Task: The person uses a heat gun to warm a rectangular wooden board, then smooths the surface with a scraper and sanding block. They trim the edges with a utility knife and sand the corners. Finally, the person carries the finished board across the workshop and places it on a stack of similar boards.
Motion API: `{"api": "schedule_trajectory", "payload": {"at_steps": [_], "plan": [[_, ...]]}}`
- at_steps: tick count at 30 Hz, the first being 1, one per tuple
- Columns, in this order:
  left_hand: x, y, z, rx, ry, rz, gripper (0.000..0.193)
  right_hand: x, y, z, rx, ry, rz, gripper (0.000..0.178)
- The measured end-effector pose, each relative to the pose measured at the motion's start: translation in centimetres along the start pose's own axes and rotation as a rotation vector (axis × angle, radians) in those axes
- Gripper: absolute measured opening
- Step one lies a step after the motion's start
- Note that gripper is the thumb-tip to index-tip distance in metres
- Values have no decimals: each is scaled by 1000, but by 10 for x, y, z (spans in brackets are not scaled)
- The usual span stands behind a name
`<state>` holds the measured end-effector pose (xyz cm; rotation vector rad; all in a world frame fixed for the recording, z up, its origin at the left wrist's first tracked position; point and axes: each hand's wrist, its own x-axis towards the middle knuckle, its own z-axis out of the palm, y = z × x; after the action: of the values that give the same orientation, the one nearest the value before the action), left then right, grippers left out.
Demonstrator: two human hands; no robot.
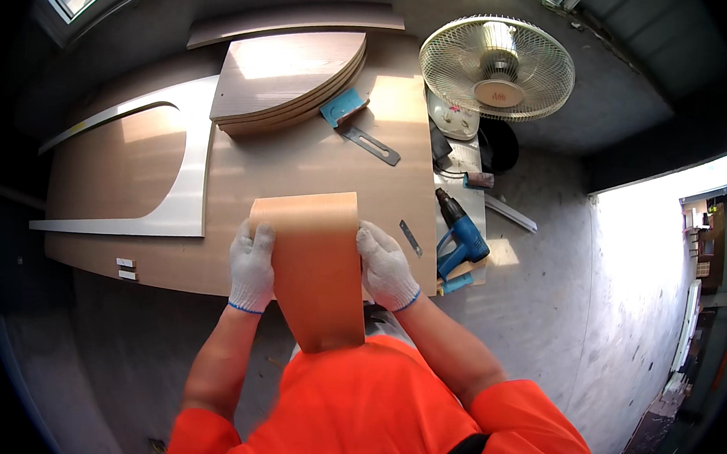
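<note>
A smooth orange-brown wood-grain sheet [319, 266] hangs lengthwise between my gloved hands, its far end over the table and its near end against my orange shirt. My left hand [251, 268] grips its left edge close to the far corner. On the opposite edge, my right hand [386, 266] is closed with the thumb on top; the fingers beneath are hidden. Just right of that hand, a small dark metal blade [411, 239] lies on the table. Farther off are a blue-wrapped piece [344, 107] and a slotted metal strip [373, 146].
On the wooden table [300, 168] rest a stack of curved-edge boards [286, 65], a white frame [195, 160] and small white pieces [127, 270]. At right, a blue heat gun [462, 238] lies by the table edge, below a standing fan [498, 68].
</note>
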<state>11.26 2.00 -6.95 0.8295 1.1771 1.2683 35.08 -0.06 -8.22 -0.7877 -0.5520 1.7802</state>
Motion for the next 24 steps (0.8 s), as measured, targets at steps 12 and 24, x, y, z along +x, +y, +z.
{"api": "schedule_trajectory", "payload": {"at_steps": [12,24], "plan": [[76,-138,-9,130,60,-361,39,64,80,-82,-781,564,-160,30],[113,-106,24,1337,-401,494,51,69,69,-67,-1268,582,-311,20]]}}
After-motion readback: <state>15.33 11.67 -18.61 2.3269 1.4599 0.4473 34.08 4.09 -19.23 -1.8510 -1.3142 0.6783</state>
